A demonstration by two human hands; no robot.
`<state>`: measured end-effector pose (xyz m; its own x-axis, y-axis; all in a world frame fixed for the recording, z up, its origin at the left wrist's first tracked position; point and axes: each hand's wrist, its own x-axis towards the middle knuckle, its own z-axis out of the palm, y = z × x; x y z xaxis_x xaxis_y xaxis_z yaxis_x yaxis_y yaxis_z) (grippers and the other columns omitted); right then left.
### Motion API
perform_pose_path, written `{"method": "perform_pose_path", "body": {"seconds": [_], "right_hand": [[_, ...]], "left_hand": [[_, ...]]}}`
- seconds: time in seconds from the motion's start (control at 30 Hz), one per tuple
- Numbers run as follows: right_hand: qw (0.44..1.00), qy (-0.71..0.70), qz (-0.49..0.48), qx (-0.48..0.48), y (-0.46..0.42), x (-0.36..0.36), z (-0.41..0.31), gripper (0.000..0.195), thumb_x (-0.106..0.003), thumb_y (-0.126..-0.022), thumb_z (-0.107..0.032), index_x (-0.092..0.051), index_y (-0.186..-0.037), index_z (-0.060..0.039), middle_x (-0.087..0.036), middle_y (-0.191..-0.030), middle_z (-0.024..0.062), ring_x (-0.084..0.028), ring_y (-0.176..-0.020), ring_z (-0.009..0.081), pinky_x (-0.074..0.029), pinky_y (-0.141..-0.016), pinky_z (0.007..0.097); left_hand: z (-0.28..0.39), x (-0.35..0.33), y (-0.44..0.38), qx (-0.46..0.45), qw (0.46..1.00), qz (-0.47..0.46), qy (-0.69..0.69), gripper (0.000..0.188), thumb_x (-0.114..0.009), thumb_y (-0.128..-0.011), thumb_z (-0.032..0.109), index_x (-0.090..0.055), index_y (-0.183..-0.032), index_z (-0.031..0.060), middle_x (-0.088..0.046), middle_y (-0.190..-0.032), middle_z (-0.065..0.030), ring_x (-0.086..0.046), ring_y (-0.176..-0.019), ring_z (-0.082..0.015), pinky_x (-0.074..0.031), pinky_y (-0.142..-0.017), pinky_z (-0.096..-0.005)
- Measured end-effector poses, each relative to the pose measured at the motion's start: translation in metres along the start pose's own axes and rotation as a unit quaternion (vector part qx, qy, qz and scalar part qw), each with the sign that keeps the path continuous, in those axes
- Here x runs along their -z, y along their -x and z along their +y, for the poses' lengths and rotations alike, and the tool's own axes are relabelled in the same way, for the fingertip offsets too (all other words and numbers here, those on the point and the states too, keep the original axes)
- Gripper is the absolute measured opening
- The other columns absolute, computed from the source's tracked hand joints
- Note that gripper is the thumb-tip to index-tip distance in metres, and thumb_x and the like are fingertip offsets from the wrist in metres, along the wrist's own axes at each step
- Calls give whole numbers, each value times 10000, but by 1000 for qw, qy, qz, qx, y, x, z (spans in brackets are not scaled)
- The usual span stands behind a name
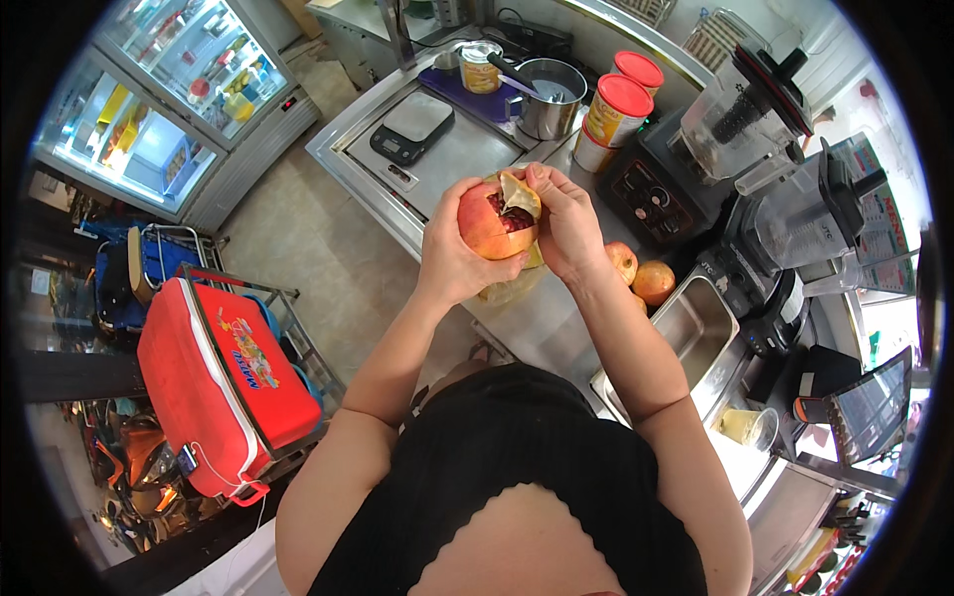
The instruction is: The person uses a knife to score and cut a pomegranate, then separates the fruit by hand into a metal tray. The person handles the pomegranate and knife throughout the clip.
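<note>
A red and yellow pomegranate (483, 227) is held up over the edge of the steel counter, with dark red seeds showing through an opening in its rind. My left hand (453, 249) cups it from the left and below, the thumb along its lower side. A flap of rind (520, 195) with a pale inner side stands up from the opening, pinched by the fingers of my right hand (570, 216). Under the fruit, a clear bag or container is partly hidden. More pomegranates (654, 282) lie on the counter beside my right forearm.
A digital scale (412, 127), a steel pot (553, 99) and tins with red lids (620, 106) stand on the counter (514, 316). Two blenders (671, 175) and a steel tray (697, 320) are at the right. A red cooler box (216, 372) stands at the left, below a lit glass-door fridge (160, 104).
</note>
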<state>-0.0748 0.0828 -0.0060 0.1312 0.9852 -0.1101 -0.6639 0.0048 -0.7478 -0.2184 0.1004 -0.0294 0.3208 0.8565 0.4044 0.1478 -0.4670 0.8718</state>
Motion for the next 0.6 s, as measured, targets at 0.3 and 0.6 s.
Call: {"method": "perform_pose_path", "body": {"seconds": [0.3, 0.6], "right_hand": [[996, 10, 27, 80, -4, -1, -11, 208, -562, -906, -202, -606, -926, 1, -649, -946, 74, -590, -810, 122, -474, -751, 244], [992, 116, -21, 47, 64, 54, -40, 591, -594, -863, -406, -417, -1301, -51, -523, -1250, 115, -508, -1120, 189, -437, -888, 352]], "left_hand": [[-14, 6, 8, -43, 990, 51, 121, 863, -841, -506, 149, -380, -1222, 12, -539, -1117, -130, -548, -1027, -206, -458, -894, -332], [31, -29, 3, -195, 959, -39, 203, 940, -881, -521, 230, -339, -1256, 6, -441, -1224, -180, -489, -1109, -276, -422, -942, -370]]}}
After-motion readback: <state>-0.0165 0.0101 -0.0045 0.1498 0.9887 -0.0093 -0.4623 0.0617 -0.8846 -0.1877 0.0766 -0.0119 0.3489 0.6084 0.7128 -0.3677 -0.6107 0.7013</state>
